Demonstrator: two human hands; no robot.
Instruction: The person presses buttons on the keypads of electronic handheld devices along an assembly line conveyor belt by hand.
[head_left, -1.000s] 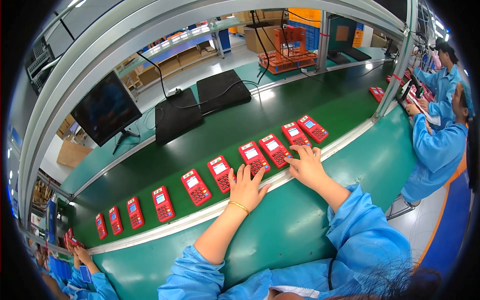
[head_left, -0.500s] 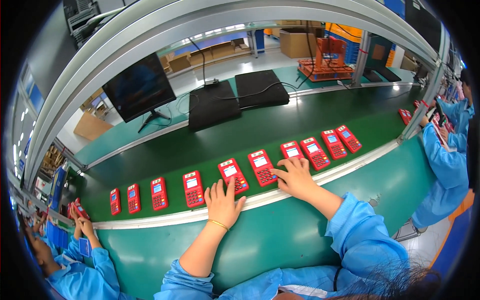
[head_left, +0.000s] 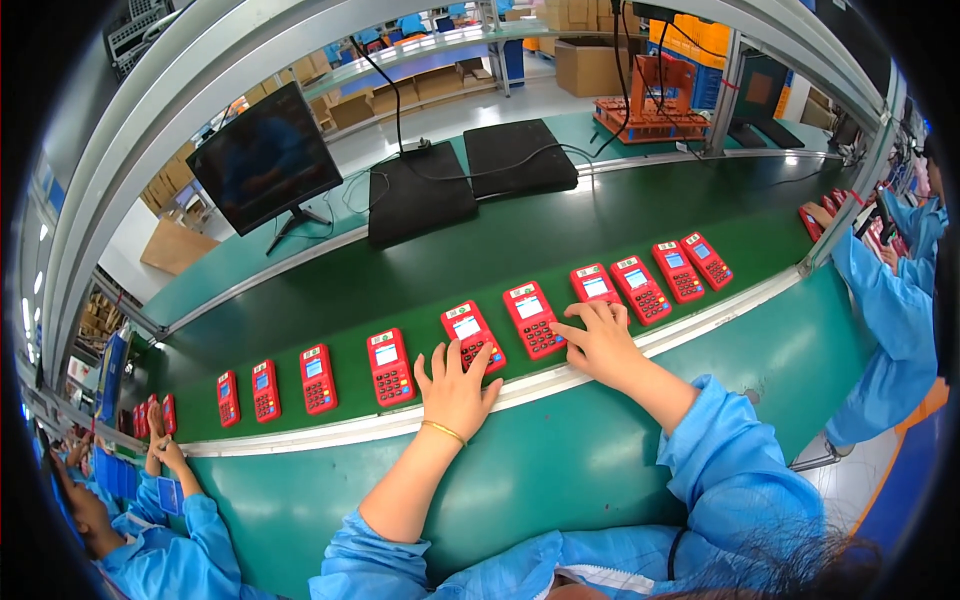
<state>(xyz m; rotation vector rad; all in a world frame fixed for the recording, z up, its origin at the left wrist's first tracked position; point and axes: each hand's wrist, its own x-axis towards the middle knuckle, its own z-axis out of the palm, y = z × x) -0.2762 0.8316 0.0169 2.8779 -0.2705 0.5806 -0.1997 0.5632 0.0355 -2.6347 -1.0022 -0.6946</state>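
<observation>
Several red handheld card payment terminals with keypads and lit screens lie in a row on the dark green belt. My left hand (head_left: 457, 392), a gold bracelet on its wrist, is open with fingers spread over the keypad of one red terminal (head_left: 466, 326). My right hand (head_left: 603, 346) rests with fingers spread and bent over the lower part of another terminal (head_left: 596, 286), hiding its keypad. One of its fingers reaches the right edge of the neighbouring terminal (head_left: 529, 307). Neither hand lifts anything.
A pale metal rail (head_left: 350, 428) separates the belt from the green worktop (head_left: 560, 470). Beyond stand a black monitor (head_left: 265, 160), black mats (head_left: 520, 158) and an orange fixture (head_left: 655, 108). Co-workers in blue sleeves (head_left: 885, 310) sit at both sides, near more red terminals.
My left fingers have shifted slightly onto the terminal's keypad; my right hand stays over its terminal. The view has tilted a little. The right co-worker's hand now reaches to terminals on the belt.
</observation>
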